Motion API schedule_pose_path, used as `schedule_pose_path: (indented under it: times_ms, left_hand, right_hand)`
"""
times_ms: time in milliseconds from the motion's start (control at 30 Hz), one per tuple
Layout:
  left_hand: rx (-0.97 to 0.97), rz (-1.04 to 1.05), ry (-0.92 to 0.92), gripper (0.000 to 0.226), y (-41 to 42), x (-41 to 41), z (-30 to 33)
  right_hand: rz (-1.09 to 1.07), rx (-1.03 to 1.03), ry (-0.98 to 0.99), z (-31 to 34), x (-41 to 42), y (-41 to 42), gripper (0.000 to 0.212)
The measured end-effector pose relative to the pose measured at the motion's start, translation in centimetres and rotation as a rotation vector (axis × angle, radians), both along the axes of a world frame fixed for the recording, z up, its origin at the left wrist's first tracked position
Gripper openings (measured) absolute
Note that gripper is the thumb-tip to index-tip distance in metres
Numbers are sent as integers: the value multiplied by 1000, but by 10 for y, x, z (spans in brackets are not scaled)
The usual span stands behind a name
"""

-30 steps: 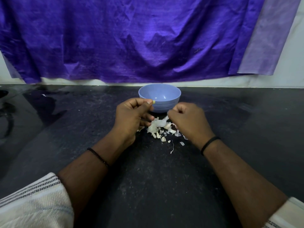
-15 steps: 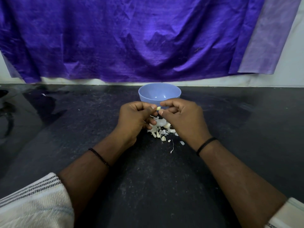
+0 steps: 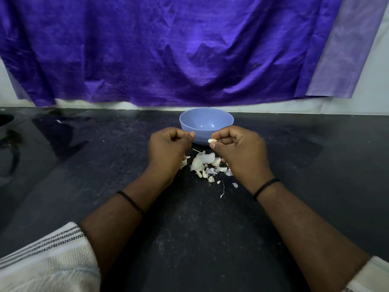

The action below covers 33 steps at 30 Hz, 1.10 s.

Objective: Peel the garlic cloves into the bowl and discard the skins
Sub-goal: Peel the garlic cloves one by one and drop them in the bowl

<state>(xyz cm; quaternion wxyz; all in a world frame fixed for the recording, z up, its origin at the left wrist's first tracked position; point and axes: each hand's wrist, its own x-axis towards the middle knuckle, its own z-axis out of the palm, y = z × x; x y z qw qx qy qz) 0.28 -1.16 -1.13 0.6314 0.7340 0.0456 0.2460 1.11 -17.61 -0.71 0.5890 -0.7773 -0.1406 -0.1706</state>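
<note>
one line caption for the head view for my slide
Right hand pinches a garlic clove before the blue bowl; left hand curled beside, skins piled below.

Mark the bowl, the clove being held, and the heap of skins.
bowl (image 3: 226, 118), head view, right rim.
clove (image 3: 212, 141), head view, its middle.
heap of skins (image 3: 205, 161), head view, largest white piece.

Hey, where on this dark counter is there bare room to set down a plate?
The dark stone counter is bare right of the right hand, and left of the left hand. Crowded: the garlic skin pile between the hands, just before the blue plastic bowl.
</note>
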Motion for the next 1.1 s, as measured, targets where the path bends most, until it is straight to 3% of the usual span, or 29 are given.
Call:
schedule_pose_path:
  times_ms: [233,467,633,900,1100]
  left_hand:
    - [280,147,54,19,5,5,-3]
    - [264,117,82,17,2,7,-3]
    - [129,138,107,25,7,13,-4]
    - [118,141,123,24,5,18,-4]
    - [134,122,120,21,4,18,-5]
  right_hand:
    - [-68,-34,-17,-3,0,-2,7]
    - [-134,-62,-65,22,22,-10,7]
    - [-169,-274,-129,51,62,0,4]
    - [-146,-453,-49,42,104,14,13]
    - [-156,-347,-83,52,91,16,10]
